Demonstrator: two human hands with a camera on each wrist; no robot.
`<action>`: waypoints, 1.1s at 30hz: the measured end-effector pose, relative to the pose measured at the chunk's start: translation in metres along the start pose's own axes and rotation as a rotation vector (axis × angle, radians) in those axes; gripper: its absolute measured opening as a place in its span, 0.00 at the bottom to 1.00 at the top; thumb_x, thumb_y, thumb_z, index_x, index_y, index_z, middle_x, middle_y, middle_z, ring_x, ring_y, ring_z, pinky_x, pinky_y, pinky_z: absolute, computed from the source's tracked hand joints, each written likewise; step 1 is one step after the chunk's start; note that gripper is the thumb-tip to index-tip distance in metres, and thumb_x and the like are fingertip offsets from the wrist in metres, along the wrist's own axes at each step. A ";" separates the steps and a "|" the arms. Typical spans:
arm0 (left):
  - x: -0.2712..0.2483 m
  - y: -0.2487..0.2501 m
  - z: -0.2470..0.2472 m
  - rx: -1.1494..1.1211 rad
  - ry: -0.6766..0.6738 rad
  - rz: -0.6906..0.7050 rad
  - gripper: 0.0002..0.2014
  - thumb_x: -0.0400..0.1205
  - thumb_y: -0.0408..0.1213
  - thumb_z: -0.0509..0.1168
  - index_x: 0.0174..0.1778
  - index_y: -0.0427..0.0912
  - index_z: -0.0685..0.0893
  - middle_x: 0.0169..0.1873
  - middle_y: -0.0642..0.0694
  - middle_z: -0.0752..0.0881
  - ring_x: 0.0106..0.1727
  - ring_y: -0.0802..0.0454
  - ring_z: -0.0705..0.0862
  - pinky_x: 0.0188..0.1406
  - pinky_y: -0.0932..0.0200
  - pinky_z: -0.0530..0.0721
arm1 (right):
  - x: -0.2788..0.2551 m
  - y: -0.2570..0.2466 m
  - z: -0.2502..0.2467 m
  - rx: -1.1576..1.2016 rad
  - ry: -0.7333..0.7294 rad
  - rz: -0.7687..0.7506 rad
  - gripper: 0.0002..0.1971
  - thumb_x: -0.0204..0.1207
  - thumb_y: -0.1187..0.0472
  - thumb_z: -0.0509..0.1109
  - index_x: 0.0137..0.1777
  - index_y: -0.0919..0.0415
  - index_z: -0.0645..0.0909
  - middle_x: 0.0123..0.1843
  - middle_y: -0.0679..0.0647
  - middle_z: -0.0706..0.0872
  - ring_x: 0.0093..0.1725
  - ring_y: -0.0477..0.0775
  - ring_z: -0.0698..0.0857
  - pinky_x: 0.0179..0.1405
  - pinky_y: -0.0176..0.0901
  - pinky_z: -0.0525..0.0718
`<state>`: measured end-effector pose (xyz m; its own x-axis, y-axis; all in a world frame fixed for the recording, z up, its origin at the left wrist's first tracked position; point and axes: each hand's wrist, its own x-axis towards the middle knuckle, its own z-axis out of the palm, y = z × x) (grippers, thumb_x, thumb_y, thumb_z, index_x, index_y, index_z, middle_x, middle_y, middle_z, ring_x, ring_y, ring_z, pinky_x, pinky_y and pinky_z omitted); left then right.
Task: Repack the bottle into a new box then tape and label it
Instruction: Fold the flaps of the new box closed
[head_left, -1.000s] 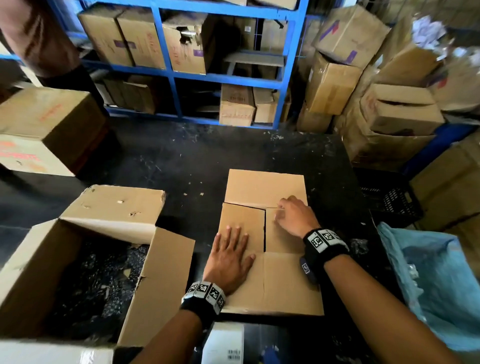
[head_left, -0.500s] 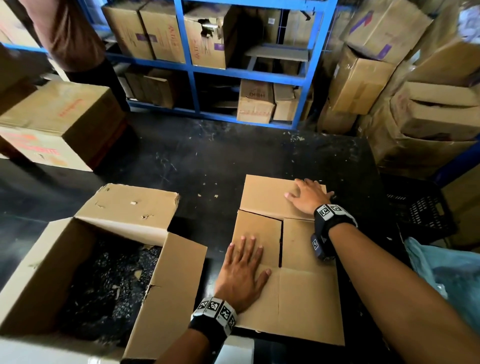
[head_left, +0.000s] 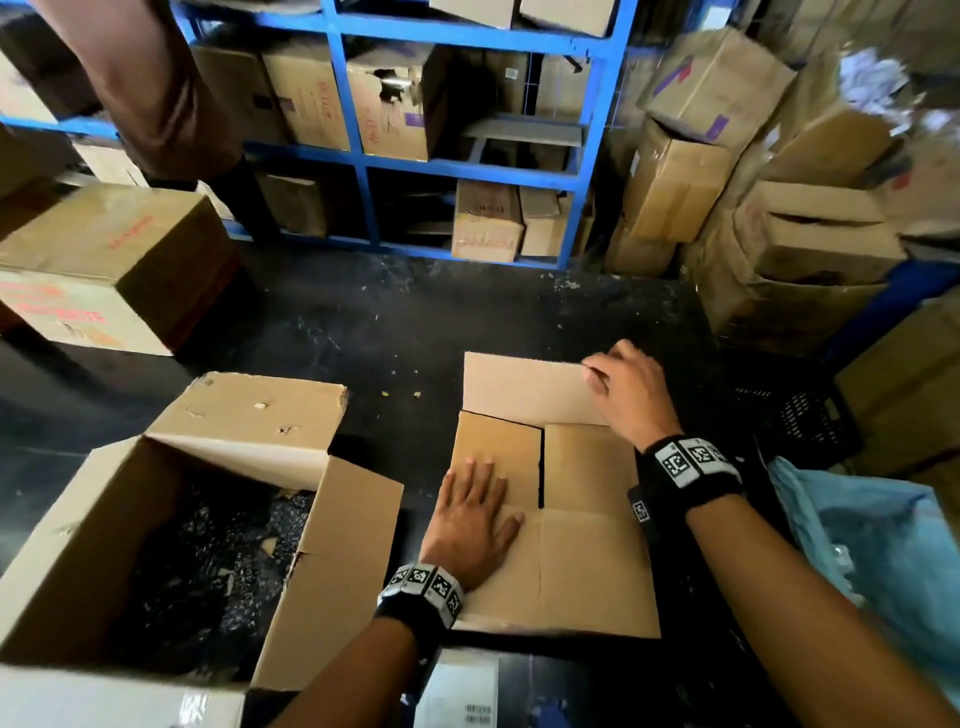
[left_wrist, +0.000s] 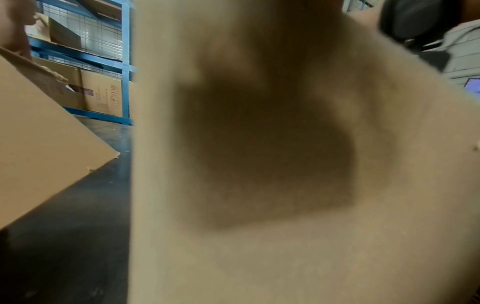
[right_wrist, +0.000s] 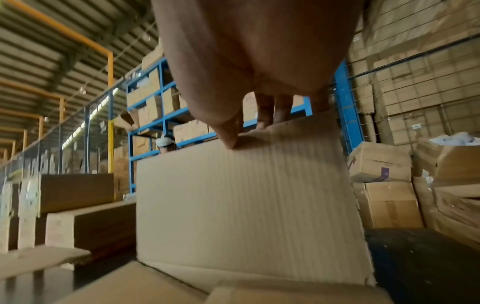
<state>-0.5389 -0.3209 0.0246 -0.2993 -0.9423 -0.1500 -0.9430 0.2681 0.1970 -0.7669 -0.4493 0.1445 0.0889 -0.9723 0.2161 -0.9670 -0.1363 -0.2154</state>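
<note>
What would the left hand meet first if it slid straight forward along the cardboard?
Probably the raised far flap of the box; the left hand lies flat, fingers pointing that way. Depth is unclear.

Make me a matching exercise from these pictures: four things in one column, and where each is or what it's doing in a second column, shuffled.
Things:
1. left hand
2. right hand
3. open box
4. blue bag

States:
A. at the right edge of the view
B. grips the far flap's edge
C. flat on the folded flaps
D. stands left of the new box, flaps out

Pairs: 1-C, 2-B, 3-D, 4-A
</note>
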 end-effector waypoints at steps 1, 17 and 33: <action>-0.001 -0.001 -0.001 -0.033 0.017 -0.004 0.36 0.86 0.63 0.37 0.87 0.48 0.55 0.88 0.46 0.48 0.88 0.46 0.41 0.87 0.43 0.38 | -0.015 0.000 -0.003 0.051 -0.003 -0.016 0.12 0.86 0.58 0.68 0.65 0.53 0.87 0.58 0.58 0.86 0.58 0.62 0.86 0.65 0.63 0.81; -0.033 -0.016 0.005 -0.111 0.232 -0.086 0.39 0.87 0.61 0.47 0.88 0.42 0.47 0.88 0.42 0.45 0.88 0.42 0.41 0.86 0.44 0.47 | -0.179 0.002 0.051 0.039 -0.543 0.149 0.34 0.86 0.33 0.49 0.90 0.39 0.45 0.93 0.50 0.40 0.91 0.57 0.40 0.82 0.82 0.43; -0.023 -0.003 0.004 0.050 0.045 0.047 0.39 0.85 0.67 0.37 0.88 0.48 0.41 0.87 0.49 0.38 0.87 0.46 0.33 0.86 0.47 0.37 | -0.192 0.006 0.071 -0.028 -0.536 0.084 0.40 0.81 0.26 0.35 0.89 0.41 0.33 0.91 0.50 0.30 0.89 0.57 0.30 0.84 0.76 0.33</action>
<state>-0.5297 -0.2997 0.0238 -0.3379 -0.9361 -0.0976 -0.9344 0.3212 0.1540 -0.7727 -0.2770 0.0340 0.1131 -0.9411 -0.3188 -0.9813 -0.0555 -0.1844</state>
